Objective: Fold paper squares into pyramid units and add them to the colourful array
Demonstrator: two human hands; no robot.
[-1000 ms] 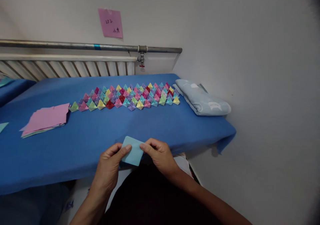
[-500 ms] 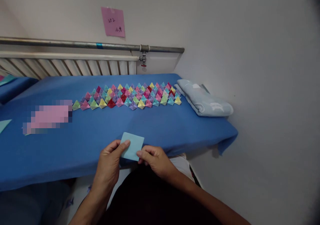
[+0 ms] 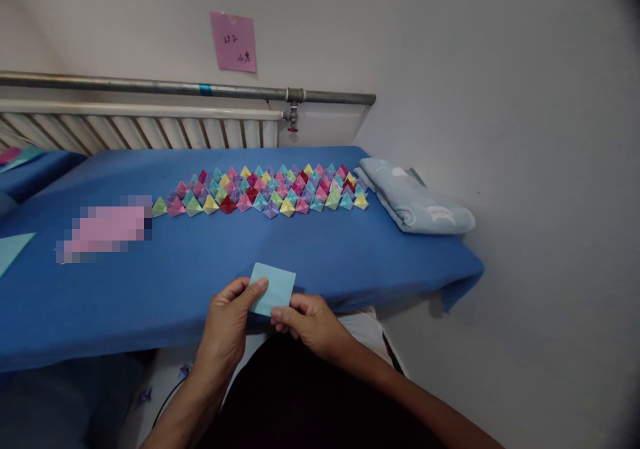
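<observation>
A small light-blue paper square (image 3: 275, 290) is held up in front of me, just past the near edge of the blue-covered table (image 3: 165, 289). My left hand (image 3: 231, 312) pinches its left side, thumb on the face. At the lower right corner my right hand (image 3: 311, 322) has thumb and fingers closed on the edge. Beyond the hands, several rows of folded paper pieces (image 3: 270, 208) in pink, yellow, green, red, purple and blue stand on the cloth.
A folded pale-blue patterned cloth (image 3: 425, 206) lies at the right end by the wall. A blurred pink patch (image 3: 107, 229) and a pale-green paper (image 3: 14, 249) are at left. Behind run a radiator (image 3: 165, 132) and a metal pipe (image 3: 240, 92). A pink note (image 3: 233, 42) hangs above.
The view has shifted slightly, so everything sits a little further right. My right thumb has slid left along the paper's bottom edge; the left hand keeps its pinch.
</observation>
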